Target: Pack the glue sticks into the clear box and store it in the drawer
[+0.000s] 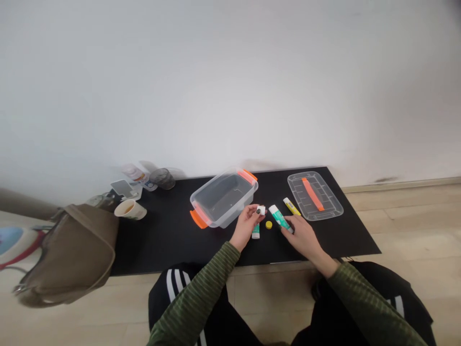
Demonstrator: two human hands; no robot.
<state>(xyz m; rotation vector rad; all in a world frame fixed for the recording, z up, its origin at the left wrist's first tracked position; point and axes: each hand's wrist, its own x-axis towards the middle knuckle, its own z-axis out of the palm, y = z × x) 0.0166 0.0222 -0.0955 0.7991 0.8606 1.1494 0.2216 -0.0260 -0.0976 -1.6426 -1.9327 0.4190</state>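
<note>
1. Left hand [246, 225]: thumb and fingertips pinch a small white cap-like piece [261, 209].
2. Right hand [303, 236]: fingers close around a green-and-white tube [280, 217], held above the black table [162, 247], white end toward the left hand.
3. Done: the lid [314, 196] is off the clear container [234, 211] and lies at the table's right; the white piece is apart from the held tube.
4. Outstanding: a second green tube [255, 233], partly hidden by the left hand, a yellow tube [291, 206] and a yellow cap [269, 224] lie outside the container.
5. Assessment: work appears partway; whether the white piece belongs to the held tube cannot be confirmed.
</note>
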